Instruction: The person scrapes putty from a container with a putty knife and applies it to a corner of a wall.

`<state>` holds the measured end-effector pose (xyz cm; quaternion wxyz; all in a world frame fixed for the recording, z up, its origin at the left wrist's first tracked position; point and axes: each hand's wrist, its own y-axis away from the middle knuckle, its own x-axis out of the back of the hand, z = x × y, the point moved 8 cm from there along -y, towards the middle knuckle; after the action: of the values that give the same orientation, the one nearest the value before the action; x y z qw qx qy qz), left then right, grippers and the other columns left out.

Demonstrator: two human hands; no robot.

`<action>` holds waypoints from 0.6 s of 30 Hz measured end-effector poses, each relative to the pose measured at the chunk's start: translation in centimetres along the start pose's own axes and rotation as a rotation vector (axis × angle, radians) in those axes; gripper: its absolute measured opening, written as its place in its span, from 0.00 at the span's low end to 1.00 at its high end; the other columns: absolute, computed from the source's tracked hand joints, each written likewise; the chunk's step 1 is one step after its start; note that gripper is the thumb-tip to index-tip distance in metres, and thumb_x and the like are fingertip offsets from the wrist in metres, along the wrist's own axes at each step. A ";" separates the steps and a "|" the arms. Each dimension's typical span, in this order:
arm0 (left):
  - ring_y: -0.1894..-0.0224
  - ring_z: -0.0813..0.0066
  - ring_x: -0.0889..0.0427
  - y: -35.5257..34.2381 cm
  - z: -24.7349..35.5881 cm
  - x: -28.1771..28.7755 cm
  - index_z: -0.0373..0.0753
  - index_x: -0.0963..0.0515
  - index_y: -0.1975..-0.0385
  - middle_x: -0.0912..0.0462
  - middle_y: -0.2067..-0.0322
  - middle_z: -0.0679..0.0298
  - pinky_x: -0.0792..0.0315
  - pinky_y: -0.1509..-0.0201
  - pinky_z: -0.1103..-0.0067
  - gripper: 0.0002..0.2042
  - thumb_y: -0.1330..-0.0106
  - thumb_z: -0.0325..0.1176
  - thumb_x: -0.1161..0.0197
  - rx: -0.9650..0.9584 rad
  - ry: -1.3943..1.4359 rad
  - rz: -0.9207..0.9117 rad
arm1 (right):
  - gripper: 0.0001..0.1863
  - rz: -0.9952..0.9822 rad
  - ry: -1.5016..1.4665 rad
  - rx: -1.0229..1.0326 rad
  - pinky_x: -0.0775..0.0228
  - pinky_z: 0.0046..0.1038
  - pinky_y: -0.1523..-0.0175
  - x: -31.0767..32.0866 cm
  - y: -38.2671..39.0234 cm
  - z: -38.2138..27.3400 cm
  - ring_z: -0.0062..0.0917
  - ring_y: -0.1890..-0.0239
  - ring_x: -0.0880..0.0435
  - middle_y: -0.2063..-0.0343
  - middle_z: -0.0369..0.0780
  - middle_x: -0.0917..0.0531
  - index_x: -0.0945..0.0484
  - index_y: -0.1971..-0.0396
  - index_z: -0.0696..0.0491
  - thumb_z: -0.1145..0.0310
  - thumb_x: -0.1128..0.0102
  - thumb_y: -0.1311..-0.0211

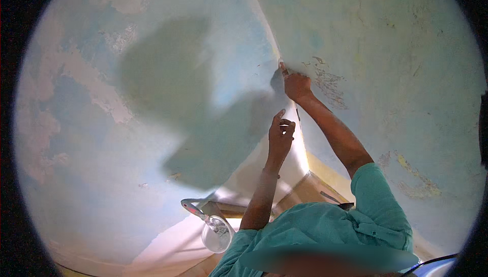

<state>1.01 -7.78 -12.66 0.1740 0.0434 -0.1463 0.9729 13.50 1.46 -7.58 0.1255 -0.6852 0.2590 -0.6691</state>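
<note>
My right hand (297, 85) reaches up to the corner where two walls meet. Its index finger is stretched out, with the tip touching the white corner seam (264, 20); the other fingers are curled in, and the palm is hidden. Lower down, my left hand (282, 130) is raised close to the same corner. One finger points up, the rest are bent, and a gap shows between them; I see nothing held. At lower left stands a white tub (208, 241), with a grey-handled tool (192, 207), perhaps a brush, leaning in it.
The left wall (152, 2) is pale blue with patchy, lighter areas and carries my shadow. Scratches (329, 86) mark the greenish right wall (396, 48). Brown boards or surfaces (300, 190) lie below my arms. A blue-rimmed container (439, 267) and a dark cable show at the lower right.
</note>
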 end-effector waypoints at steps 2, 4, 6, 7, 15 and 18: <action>0.75 0.81 0.30 0.3 0.2 0.1 0.36 0.40 0.51 0.30 0.73 0.64 0.33 0.78 0.86 0.21 0.46 0.28 0.47 0.008 -0.011 0.008 | 0.33 -0.042 -0.047 0.024 0.30 0.37 0.70 -0.2 0.2 0.4 0.35 0.75 0.22 0.77 0.44 0.22 0.51 0.43 0.46 0.70 0.56 0.52; 0.75 0.81 0.29 0.6 0.2 0.5 0.36 0.40 0.51 0.30 0.73 0.64 0.33 0.78 0.86 0.21 0.46 0.28 0.46 0.013 -0.021 0.021 | 0.33 -0.083 -0.093 0.053 0.30 0.37 0.69 0.4 0.2 -0.1 0.37 0.77 0.22 0.80 0.45 0.23 0.49 0.43 0.48 0.69 0.54 0.54; 0.76 0.82 0.31 0.9 -0.4 1.3 0.36 0.39 0.52 0.31 0.73 0.64 0.33 0.80 0.86 0.20 0.46 0.27 0.47 0.046 -0.017 0.043 | 0.32 0.015 -0.138 -0.042 0.30 0.36 0.72 4.9 1.0 -0.8 0.36 0.78 0.22 0.81 0.44 0.23 0.47 0.44 0.47 0.68 0.54 0.54; 0.76 0.82 0.31 1.1 -0.3 1.4 0.36 0.39 0.52 0.31 0.73 0.64 0.33 0.80 0.86 0.20 0.46 0.27 0.47 0.047 -0.015 0.047 | 0.32 0.014 -0.137 -0.038 0.30 0.36 0.72 6.1 0.9 -1.0 0.36 0.78 0.22 0.81 0.44 0.23 0.47 0.44 0.47 0.68 0.54 0.54; 0.77 0.83 0.31 1.4 0.3 2.3 0.36 0.39 0.52 0.31 0.74 0.65 0.33 0.80 0.87 0.20 0.46 0.27 0.46 0.020 0.021 0.065 | 0.33 0.212 0.031 -0.003 0.32 0.33 0.79 9.7 -3.2 -1.1 0.30 0.81 0.23 0.82 0.41 0.23 0.51 0.43 0.50 0.69 0.53 0.53; 0.76 0.83 0.31 1.2 0.5 2.6 0.36 0.39 0.52 0.31 0.74 0.65 0.32 0.80 0.87 0.21 0.46 0.27 0.46 0.013 0.005 0.076 | 0.33 0.143 0.047 -0.015 0.32 0.32 0.79 9.5 -3.7 -0.9 0.29 0.80 0.22 0.81 0.40 0.22 0.51 0.43 0.50 0.69 0.54 0.52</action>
<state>-1.78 -8.13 -12.12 0.1370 0.0366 -0.1411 0.9798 13.06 -0.22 2.47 0.1618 -0.6499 0.3154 -0.6723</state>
